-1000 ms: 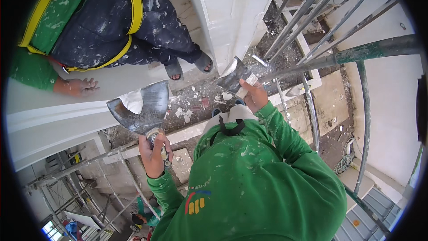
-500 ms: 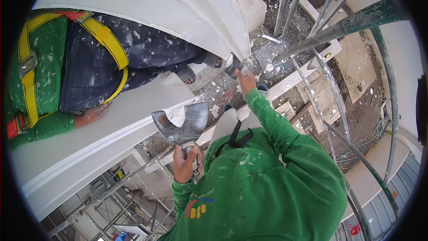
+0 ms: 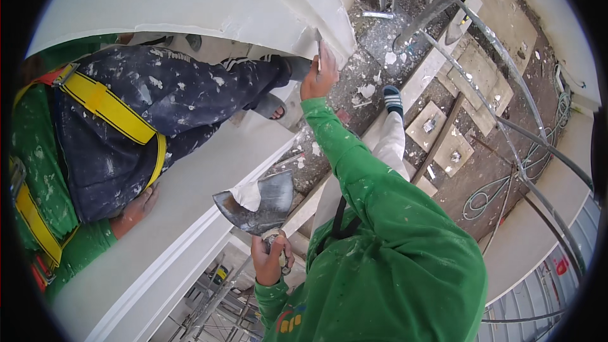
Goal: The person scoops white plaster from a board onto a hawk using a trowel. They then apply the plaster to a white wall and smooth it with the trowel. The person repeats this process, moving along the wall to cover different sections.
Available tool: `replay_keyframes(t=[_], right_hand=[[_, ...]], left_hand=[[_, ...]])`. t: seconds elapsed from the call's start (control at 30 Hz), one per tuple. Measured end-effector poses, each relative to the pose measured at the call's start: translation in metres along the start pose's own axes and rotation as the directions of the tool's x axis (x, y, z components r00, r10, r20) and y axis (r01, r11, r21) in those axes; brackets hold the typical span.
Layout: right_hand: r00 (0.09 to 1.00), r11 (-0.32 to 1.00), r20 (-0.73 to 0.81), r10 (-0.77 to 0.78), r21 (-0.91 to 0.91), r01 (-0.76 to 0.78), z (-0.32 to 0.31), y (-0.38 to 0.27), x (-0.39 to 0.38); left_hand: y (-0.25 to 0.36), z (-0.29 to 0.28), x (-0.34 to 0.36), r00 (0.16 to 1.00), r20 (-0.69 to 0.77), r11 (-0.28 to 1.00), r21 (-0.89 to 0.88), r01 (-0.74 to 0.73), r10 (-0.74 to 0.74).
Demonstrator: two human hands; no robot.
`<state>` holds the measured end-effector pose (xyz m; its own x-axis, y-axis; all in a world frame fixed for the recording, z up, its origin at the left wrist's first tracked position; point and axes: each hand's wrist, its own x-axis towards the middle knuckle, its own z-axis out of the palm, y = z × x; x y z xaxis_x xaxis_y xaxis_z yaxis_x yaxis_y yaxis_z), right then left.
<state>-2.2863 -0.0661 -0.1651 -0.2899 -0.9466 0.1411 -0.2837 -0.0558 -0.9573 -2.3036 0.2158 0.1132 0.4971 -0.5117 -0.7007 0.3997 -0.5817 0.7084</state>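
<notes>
My left hand (image 3: 269,256) grips a wide metal putty knife (image 3: 266,212) by its handle, with white putty (image 3: 246,196) on the blade. My right hand (image 3: 320,76) is wrapped round a smaller scraper (image 3: 318,44), seen nearly edge-on, which is held up to the edge of a white wall (image 3: 221,6) at the top. The scraper's handle is mostly hidden by my fingers. Close to my right hand, just left of it, are the legs of a co-worker (image 3: 177,95).
The co-worker lies along a white ledge (image 3: 164,228) at the left, wearing a yellow harness (image 3: 107,101). Metal scaffold tubes (image 3: 430,6) cross the right side. Below lie debris, planks (image 3: 456,152) and coiled hose (image 3: 481,196). My sandalled foot (image 3: 392,98) shows near the middle.
My right hand has moved up and left with the scraper to the wall edge. My left hand and knife have shifted right in the view. The view has swung, showing more floor at right.
</notes>
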Motion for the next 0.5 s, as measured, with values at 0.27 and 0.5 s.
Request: replay_keyframes(t=[0.27,0.5], right_hand=[[0.999,0.998,-0.040,0.019,0.055,-0.017,0.038,-0.010,-0.027],[0.995,0.996,0.046,-0.087,0.014,0.086,-0.004,0.012,-0.051]], left_hand=[[-0.019,-0.023,-0.002,0.999,0.031,0.999,0.028,0.018,-0.018],[-0.022,-0.030,0.010,0.994,0.104,0.998,0.050,0.028,-0.033]])
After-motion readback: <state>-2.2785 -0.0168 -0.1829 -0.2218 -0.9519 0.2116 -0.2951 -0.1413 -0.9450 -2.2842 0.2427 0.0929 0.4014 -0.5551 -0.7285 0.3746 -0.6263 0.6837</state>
